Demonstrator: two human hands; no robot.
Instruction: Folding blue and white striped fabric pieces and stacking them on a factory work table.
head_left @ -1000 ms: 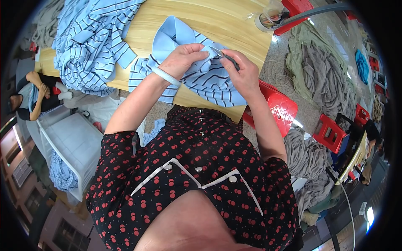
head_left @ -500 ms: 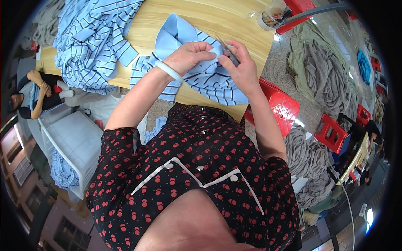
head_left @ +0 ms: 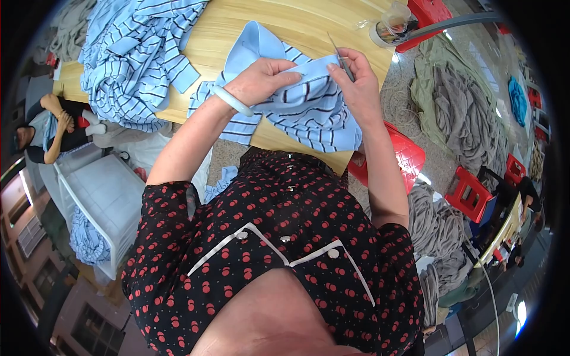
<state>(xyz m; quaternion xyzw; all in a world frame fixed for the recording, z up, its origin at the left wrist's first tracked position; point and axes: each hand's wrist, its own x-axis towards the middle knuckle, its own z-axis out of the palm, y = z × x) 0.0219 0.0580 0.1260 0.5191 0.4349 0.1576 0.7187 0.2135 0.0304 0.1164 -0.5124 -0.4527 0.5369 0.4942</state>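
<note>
A light blue garment with dark and white stripes point(head_left: 309, 121) lies bunched at the table's near edge. Its plain blue band point(head_left: 317, 68) is stretched between my hands. My left hand point(head_left: 265, 81), with a pale bangle at the wrist, pinches the band between thumb and fingers. On the other side, my right hand point(head_left: 358, 83) grips the band's end and also holds a slim pointed metal tool point(head_left: 339, 50), tip pointing away from me. Whether the tool is thread snips or tweezers I cannot tell. A looped plain blue part point(head_left: 242, 50) of the garment stands up beyond my left hand.
A heap of similar striped garments point(head_left: 133, 65) covers the left of the wooden table point(head_left: 261, 13). At the far right corner stands a tool cup point(head_left: 383, 34). Red stools point(head_left: 404, 157) and grey cloth piles point(head_left: 463, 113) are on the right; a white bin point(head_left: 107, 184) and a seated person are left.
My hands have moved apart, drawing the plain band out straight between them. The right hand went right and slightly away, and the tool turned more upright.
</note>
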